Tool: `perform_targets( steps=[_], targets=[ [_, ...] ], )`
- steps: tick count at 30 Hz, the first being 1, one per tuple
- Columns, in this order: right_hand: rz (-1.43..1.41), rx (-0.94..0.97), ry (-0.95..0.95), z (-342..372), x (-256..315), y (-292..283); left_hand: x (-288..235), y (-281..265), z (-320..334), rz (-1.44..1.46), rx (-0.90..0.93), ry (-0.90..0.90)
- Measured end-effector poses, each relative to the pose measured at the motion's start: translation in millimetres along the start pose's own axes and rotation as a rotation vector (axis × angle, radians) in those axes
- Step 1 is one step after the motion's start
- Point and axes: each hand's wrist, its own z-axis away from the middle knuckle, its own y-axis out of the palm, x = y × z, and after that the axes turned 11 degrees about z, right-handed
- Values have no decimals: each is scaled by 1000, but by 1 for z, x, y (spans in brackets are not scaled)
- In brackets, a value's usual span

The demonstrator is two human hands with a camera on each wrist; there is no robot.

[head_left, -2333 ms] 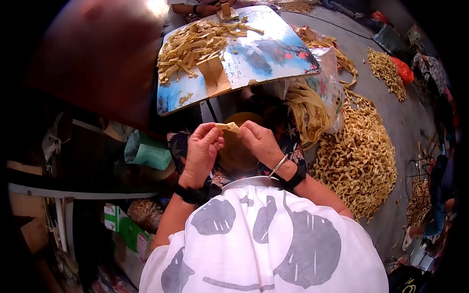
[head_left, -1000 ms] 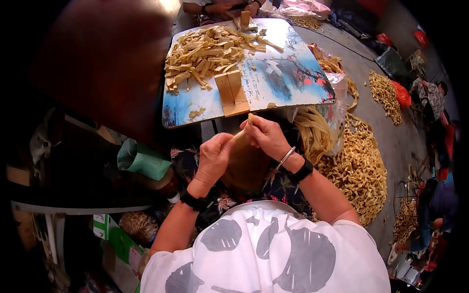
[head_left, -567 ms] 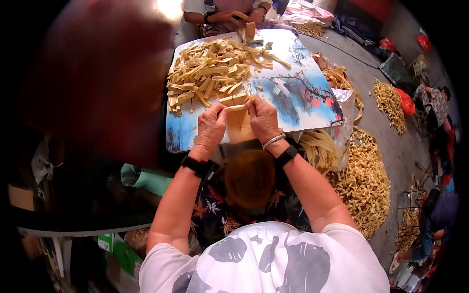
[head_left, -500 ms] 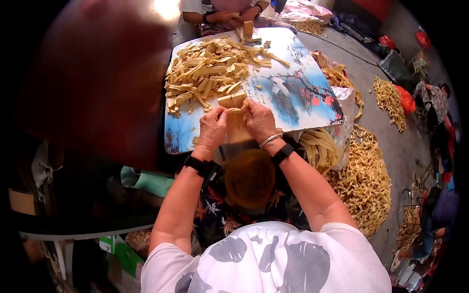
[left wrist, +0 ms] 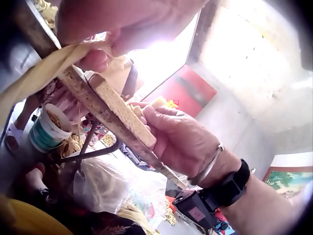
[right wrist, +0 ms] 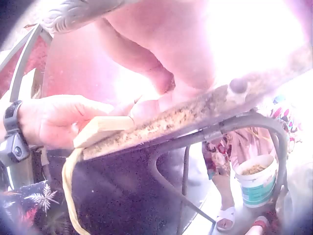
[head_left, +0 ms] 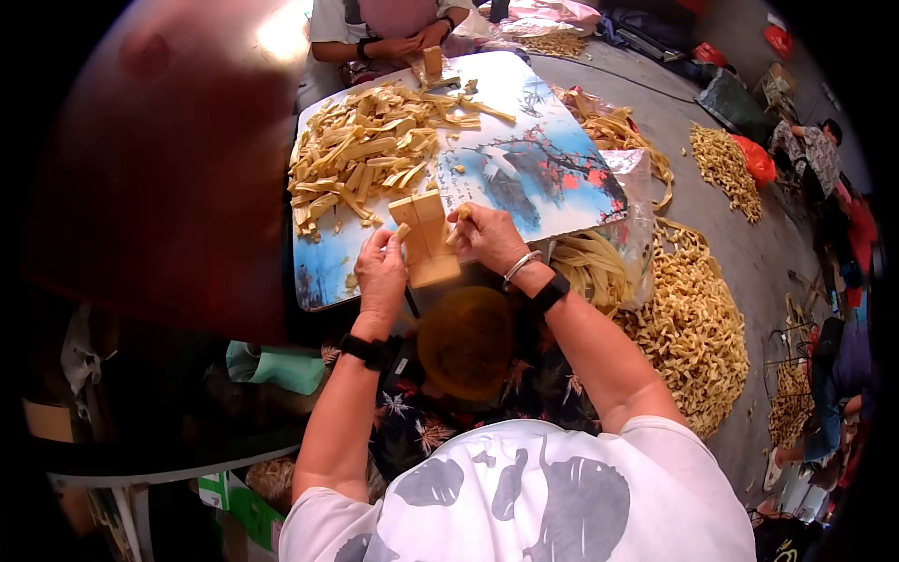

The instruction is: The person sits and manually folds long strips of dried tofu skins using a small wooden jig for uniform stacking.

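In the head view my left hand [head_left: 380,279] pinches the end of a pale yellow strip [head_left: 403,230], left of a slotted wooden block [head_left: 426,234] at the table's near edge. The left wrist view shows a long strip [left wrist: 41,76] hanging from these fingers. Right of the block, my right hand [head_left: 494,240] has thumb and fingers curled round a short yellow piece [head_left: 456,234]. This piece [left wrist: 157,103] also shows by the right hand [left wrist: 183,139] in the left wrist view. In the right wrist view a strip [right wrist: 71,188] dangles below the block [right wrist: 103,128].
A heap of yellow strips [head_left: 361,140] covers the left of the painted table [head_left: 515,183]. Beyond sits another person [head_left: 398,33]. Bagged long strips [head_left: 595,267] and a large pile of knotted pieces [head_left: 688,328] lie at right; a dark red surface [head_left: 169,178] stands at left.
From over the lap, both hands have moved forward to the block, with a strip held between them. Since then they have parted, and each now holds a separate piece.
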Motion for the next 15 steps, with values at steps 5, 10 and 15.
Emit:
perform_targets(
  steps=[5, 10, 15],
  targets=[
    [8, 84, -29, 57, 11, -15, -46, -7, 54, 431, 83, -126],
    [224, 42, -120, 107, 30, -6, -43, -8, 103, 424, 117, -151],
    [-57, 90, -263, 129, 19, 53, -29, -8, 135, 557, 154, -154]
  ],
)
